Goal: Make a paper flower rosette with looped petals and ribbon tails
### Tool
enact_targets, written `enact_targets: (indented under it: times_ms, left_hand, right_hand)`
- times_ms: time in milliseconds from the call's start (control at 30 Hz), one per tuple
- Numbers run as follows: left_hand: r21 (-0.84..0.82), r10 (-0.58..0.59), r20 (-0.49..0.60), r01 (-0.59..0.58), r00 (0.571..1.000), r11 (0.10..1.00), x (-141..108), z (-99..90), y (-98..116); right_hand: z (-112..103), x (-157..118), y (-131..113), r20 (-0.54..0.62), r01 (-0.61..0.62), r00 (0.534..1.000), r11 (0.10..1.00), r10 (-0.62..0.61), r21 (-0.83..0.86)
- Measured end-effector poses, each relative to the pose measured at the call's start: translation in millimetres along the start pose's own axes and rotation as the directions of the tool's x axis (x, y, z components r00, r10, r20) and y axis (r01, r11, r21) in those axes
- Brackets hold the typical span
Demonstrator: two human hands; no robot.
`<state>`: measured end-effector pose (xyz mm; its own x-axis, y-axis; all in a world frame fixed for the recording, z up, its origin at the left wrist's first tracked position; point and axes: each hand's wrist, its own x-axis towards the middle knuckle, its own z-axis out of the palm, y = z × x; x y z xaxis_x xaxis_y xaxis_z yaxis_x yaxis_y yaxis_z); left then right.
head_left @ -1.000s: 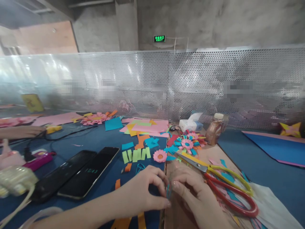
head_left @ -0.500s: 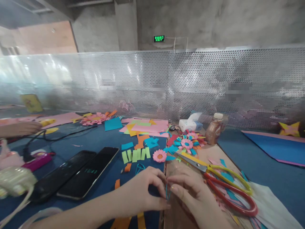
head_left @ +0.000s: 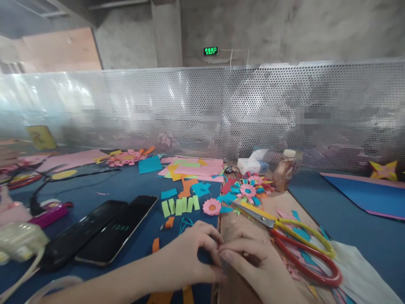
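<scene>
My left hand [head_left: 199, 253] is in the lower middle, thumb and fingers curved toward each other. Its fingertips meet those of my right hand [head_left: 253, 257], which is pinched closed at the cardboard's left edge. Whatever lies between the fingertips is too small or hidden to make out. Just beyond are a pink paper flower [head_left: 211, 207], a row of light green paper strips [head_left: 180, 206] and a thin blue paper loop [head_left: 185, 224]. Scissors [head_left: 268, 220] with yellow and red handles rest on the cardboard [head_left: 278, 202], right of my right hand.
Two phones [head_left: 118, 232] and a magenta item [head_left: 50, 214] lie left. Behind are pink paper sheets [head_left: 199, 169], paper flowers [head_left: 247, 191], a tissue pack [head_left: 252, 164] and a brown bottle [head_left: 284, 171]. Another person's hand [head_left: 8, 155] shows at the far left edge.
My right hand's fingertips have shifted slightly left against my left fingers, and the thin blue strip between them no longer shows. The other person's hand has moved left, uncovering a red-handled item.
</scene>
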<state>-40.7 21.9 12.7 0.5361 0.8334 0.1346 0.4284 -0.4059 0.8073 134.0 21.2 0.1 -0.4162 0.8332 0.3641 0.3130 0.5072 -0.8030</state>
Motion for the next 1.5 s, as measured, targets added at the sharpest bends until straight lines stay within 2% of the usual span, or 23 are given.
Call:
enact_targets:
  times_ms: [67, 167, 233, 300, 400, 500, 633, 733, 833, 900, 1000, 1067, 1167, 1233, 1267, 1367, 1500]
  left_hand:
    - [-0.037, 0.032, -0.111, -0.036, 0.993, 0.999, 1, -3.9, 0]
    - [-0.187, -0.010, -0.341, -0.058, 0.940, 0.981, 3, -13.2, -1]
    - [-0.350, -0.100, -0.430, -0.063, 0.897, 0.935, 5, -18.6, -2]
    - [-0.492, -0.187, -0.459, -0.074, 0.869, 0.867, 8, -21.2, -4]
    - [-0.628, -0.247, -0.431, -0.092, 0.868, 0.773, 10, -20.1, -5]
    - [-0.673, -0.246, -0.386, -0.089, 0.889, 0.734, 9, -16.8, -3]
    - [-0.673, -0.212, -0.353, -0.090, 0.911, 0.734, 6, -14.0, 0]
    - [-0.684, -0.192, -0.327, -0.091, 0.925, 0.723, 4, -13.5, 2]
    - [-0.697, -0.177, -0.327, -0.110, 0.928, 0.709, 3, -14.1, 3]
    - [-0.699, -0.158, -0.352, -0.147, 0.922, 0.699, 3, -15.2, 3]
    - [-0.715, -0.147, -0.381, -0.190, 0.913, 0.673, 3, -17.7, 3]
    - [-0.771, -0.173, -0.356, -0.184, 0.919, 0.609, 3, -19.9, 4]
    - [-0.868, -0.168, -0.291, -0.186, 0.942, 0.461, 3, -23.4, 5]
    - [-0.905, -0.139, -0.258, -0.189, 0.956, 0.381, 3, -25.6, 4]
    - [-0.917, -0.132, -0.244, -0.185, 0.961, 0.353, 4, -26.6, 3]
    - [-0.940, -0.128, -0.214, -0.169, 0.968, 0.296, 5, -29.4, -2]
    - [-0.946, -0.132, -0.215, -0.173, 0.968, 0.274, 5, -32.5, -5]
  right_hand:
    - [0, -2, 2, -0.037, -0.044, 0.998, 0.998, 0.046, 0.045]
    - [-1, -4, 1, -0.110, -0.070, 0.991, 0.997, 0.072, 0.020]
    - [-2, -3, -2, -0.118, 0.015, 0.993, 0.996, -0.026, -0.090]
    - [-4, 1, -4, -0.050, 0.164, 0.982, 0.961, -0.180, -0.222]
    - [-4, 8, -5, 0.078, 0.342, 0.938, 0.863, -0.338, -0.372]
    - [2, 13, -2, 0.114, 0.330, 0.942, 0.817, -0.314, -0.473]
    - [13, 13, 0, 0.147, 0.269, 0.963, 0.814, -0.225, -0.515]
    - [21, 12, -2, 0.124, 0.287, 0.957, 0.788, -0.263, -0.545]
    - [25, 13, -1, 0.144, 0.403, 0.899, 0.650, -0.415, -0.644]
    - [24, 16, 1, 0.182, 0.455, 0.863, 0.569, -0.471, -0.685]
    - [22, 21, 4, 0.226, 0.487, 0.848, 0.538, -0.479, -0.688]
    - [20, 24, 4, 0.260, 0.525, 0.817, 0.477, -0.515, -0.705]
    - [20, 25, 2, 0.334, 0.579, 0.745, 0.310, -0.578, -0.754]
    - [21, 24, 2, 0.354, 0.587, 0.724, 0.261, -0.592, -0.766]
    - [21, 24, 3, 0.348, 0.585, 0.729, 0.273, -0.590, -0.764]
    - [16, 25, 5, 0.315, 0.561, 0.780, 0.382, -0.541, -0.734]
    - [1, 32, 7, 0.243, 0.500, 0.840, 0.519, -0.485, -0.693]
